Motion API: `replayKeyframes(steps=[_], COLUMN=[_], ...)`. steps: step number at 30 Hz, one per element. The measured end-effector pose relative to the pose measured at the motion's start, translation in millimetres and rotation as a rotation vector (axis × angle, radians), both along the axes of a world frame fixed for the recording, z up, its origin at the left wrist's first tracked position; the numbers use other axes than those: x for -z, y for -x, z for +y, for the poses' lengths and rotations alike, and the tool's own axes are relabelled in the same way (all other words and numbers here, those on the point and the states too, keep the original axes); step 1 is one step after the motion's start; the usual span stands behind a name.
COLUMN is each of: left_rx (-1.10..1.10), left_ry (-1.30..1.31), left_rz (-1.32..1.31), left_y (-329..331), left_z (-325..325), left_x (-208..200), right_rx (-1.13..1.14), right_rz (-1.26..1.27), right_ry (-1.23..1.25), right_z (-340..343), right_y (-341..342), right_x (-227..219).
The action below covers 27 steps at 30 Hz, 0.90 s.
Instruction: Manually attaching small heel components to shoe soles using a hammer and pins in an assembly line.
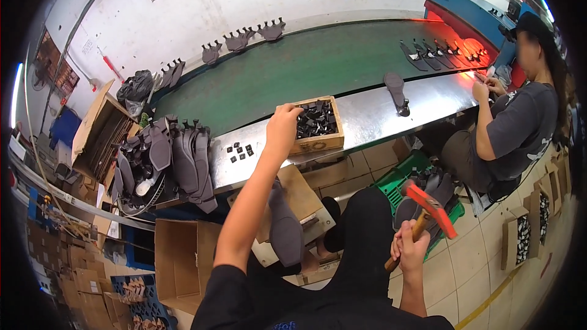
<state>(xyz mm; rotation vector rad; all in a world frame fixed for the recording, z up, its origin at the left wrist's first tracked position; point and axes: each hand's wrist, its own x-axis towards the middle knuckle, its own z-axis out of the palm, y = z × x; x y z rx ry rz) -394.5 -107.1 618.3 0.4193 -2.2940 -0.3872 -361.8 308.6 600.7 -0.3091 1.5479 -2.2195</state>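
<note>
Dark-clothed lap and knees fill the lower middle of the frame, nearest the lens. Across the upper middle runs the green conveyor belt [293, 70], edged by a steel bench [373, 116]. At far right a seated co-worker [520, 128] works at the bench. Left of centre, a heap of grey shoe uppers [177, 159] hangs off the bench. A grey upper [286, 226] stands on a wooden block below centre. The left hand [283, 127] reaches into the wooden box [318, 123] of small black parts, fingers curled; whether they grip anything I cannot tell. At lower right, the right hand [411, 249] is clenched round the orange-headed hammer [428, 208].
</note>
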Motion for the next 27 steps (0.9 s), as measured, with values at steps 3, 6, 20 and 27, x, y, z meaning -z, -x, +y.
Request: replayKeyframes(steps=[3, 6, 20, 27], left_rx=[0.011, 0.038, 0.587, 0.687], left_ry=[0.409, 0.608, -1.423, -1.326], left_rz=[-0.404, -0.603, 0.357, 0.622], left_y=[33, 40, -130, -189], left_z=[-27, -35, 144, 177], left_x=[13, 14, -82, -66], right_rx=[-0.028, -0.144, -0.294, -0.506], right_rz=[0.047, -0.080, 0.373, 0.306], right_ry=[-0.184, -0.163, -0.023, 0.245], right_z=[-1, 2, -72, -125], right_y=[-3, -17, -7, -43], right_x=[4, 8, -55, -105])
